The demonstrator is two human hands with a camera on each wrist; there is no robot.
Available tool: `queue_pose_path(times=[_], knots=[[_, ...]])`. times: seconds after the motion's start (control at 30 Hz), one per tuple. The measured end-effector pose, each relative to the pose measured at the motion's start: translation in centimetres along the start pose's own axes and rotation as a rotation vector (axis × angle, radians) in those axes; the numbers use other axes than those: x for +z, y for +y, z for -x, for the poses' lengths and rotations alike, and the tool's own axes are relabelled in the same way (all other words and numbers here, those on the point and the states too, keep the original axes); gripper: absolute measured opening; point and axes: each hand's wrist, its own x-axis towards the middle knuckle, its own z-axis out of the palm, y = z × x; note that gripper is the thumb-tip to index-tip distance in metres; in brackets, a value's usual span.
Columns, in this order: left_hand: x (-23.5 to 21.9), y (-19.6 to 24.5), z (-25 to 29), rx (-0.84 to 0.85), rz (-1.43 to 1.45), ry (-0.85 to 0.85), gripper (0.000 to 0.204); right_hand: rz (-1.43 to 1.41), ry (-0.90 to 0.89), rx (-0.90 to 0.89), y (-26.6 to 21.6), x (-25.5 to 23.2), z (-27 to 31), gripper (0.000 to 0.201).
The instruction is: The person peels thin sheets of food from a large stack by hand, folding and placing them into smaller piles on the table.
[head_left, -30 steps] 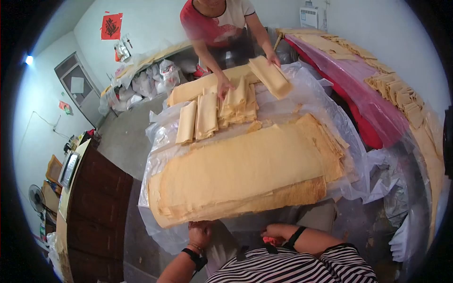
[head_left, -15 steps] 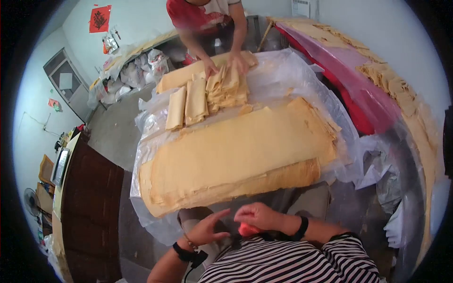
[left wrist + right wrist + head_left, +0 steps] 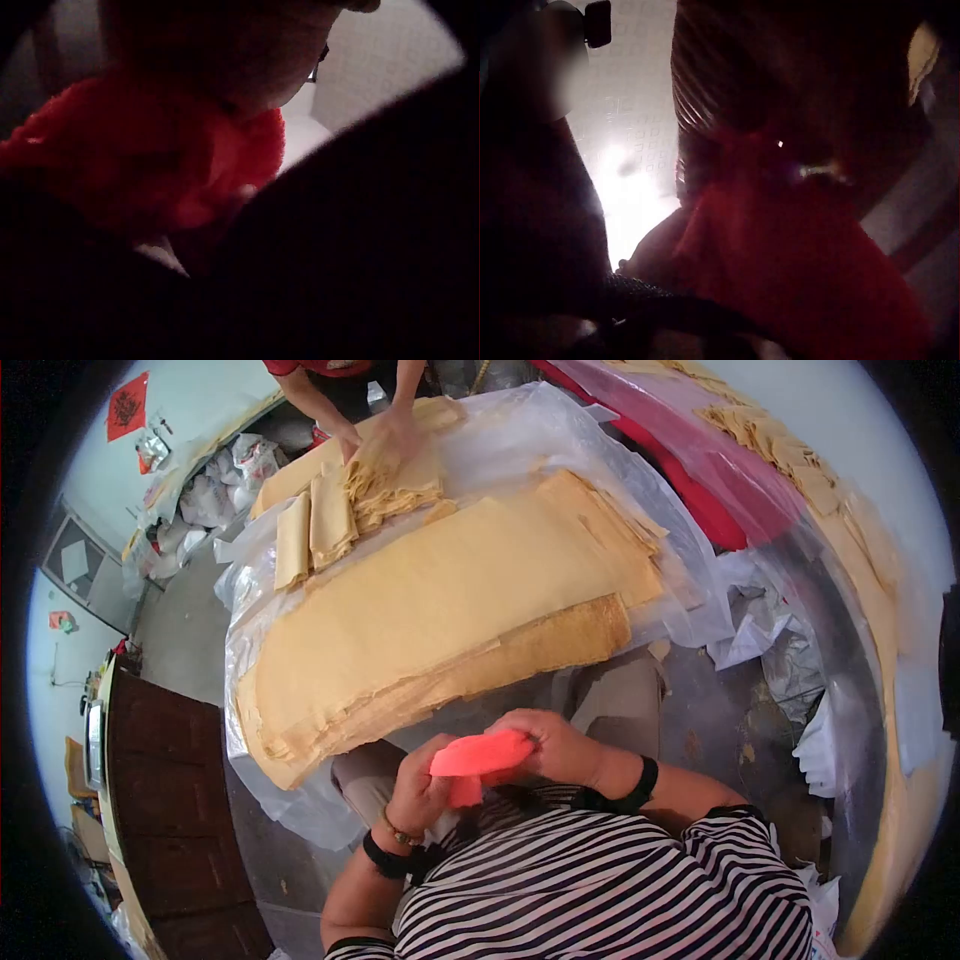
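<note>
In the head view, a coral-red cloth [image 3: 480, 753] stretches between my two hands, above my lap. My left hand [image 3: 416, 785] grips its left end, and my right hand [image 3: 560, 746] pinches the right end. The left wrist view is dark but shows the fuzzy edge of the red cloth [image 3: 271, 146]. Dim red cloth [image 3: 795, 262] also fills the lower middle of the right wrist view. Just beyond my hands lies a stack of wide, thin tan sheets [image 3: 420, 600] with ragged edges. My fingertips are partly hidden by the cloth.
Plastic film [image 3: 690, 585] covers the table under the stack. Across it, another person's hands [image 3: 395, 435] handle folded tan sheets [image 3: 385, 485]. A dark wooden cabinet [image 3: 165, 790] stands at left; a pink-covered table [image 3: 690, 430] with more sheets runs along the right.
My left hand has come from near the table edge to the cloth. Both hands have lifted and spread it from my lap. The other person has laid down a folded sheet. The head view has shifted.
</note>
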Motion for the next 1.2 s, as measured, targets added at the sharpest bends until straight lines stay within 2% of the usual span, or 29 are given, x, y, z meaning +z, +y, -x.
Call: queue_pose_path(times=[0.1, 0.17, 0.23, 0.3, 0.37, 0.4, 0.43, 0.53, 0.63, 0.73, 0.83, 0.93, 1.0, 1.07, 1.13, 1.17, 1.2], knots=[[-0.5, 2.4, -1.6, 0.087, -0.395, -0.177, 0.026, -0.204, 0.205, -0.022, -1.5, -2.8, 2.1, 0.048], [0.3, 3.3, -2.2, 0.106, -0.453, -0.218, 0.022, -0.488, 0.47, -0.067, -1.6, -4.6, 4.9, 0.044], [0.8, 1.6, -2.2, 0.171, -0.519, -0.244, 0.021, -0.593, 0.405, 0.141, -4.4, -8.5, 7.6, 0.046], [1.3, -0.3, -1.4, 0.141, -0.486, -0.275, 0.02, -0.491, 0.379, 0.372, -4.4, -10.4, 9.7, 0.049], [1.5, -1.8, -0.2, 0.12, -0.461, -0.293, 0.021, 0.057, 0.211, 0.637, -3.7, -11.4, 10.6, 0.051], [1.3, -1.8, 0.2, 0.094, -0.461, -0.294, 0.021, 0.3, 0.169, 0.692, -2.9, -11.0, 11.6, 0.05], [0.8, -2.0, 0.7, 0.073, -0.454, -0.261, 0.021, 0.548, 0.123, 0.729, -2.1, -10.3, 12.3, 0.049], [-0.7, -2.8, 2.5, 0.02, -0.394, -0.159, 0.019, 0.389, 0.383, 0.648, -2.0, -9.3, 12.2, 0.046], [-2.4, -3.5, 4.1, -0.033, -0.372, -0.01, 0.018, 0.359, 0.374, 0.547, -1.0, -10.1, 11.1, 0.039], [-4.3, -3.4, 5.6, -0.093, -0.363, 0.047, 0.018, 0.364, 0.001, 0.408, -0.4, -10.8, 10.2, 0.032], [-5.6, -4.0, 7.0, -0.107, -0.327, 0.11, 0.018, 0.364, -0.149, 0.651, -5.3, -12.2, 8.3, 0.033], [-7.1, -4.8, 8.1, -0.054, -0.321, 0.218, 0.019, 0.025, -0.069, 0.796, -5.6, -12.9, 7.9, 0.034], [-8.6, -3.9, 8.4, 0.002, -0.483, 0.411, 0.019, 0.5, -0.056, 0.718, -2.0, -12.2, 8.9, 0.036], [-10.2, -2.9, 8.2, 0.019, -0.643, 0.613, 0.021, 0.874, -0.023, 0.679, -1.6, -11.2, 8.1, 0.037], [-12.0, -2.5, 8.3, -0.018, -0.814, 0.802, 0.024, 0.801, -0.071, 0.684, -1.9, -11.4, 7.5, 0.042], [-12.7, -2.7, 8.2, -0.069, -0.865, 0.815, 0.026, 0.761, -0.09, 0.692, -2.3, -11.4, 7.4, 0.045], [-13.5, -2.8, 7.9, -0.116, -0.915, 0.828, 0.028, 0.85, -0.147, 0.708, -3.8, -11.1, 6.6, 0.046]])
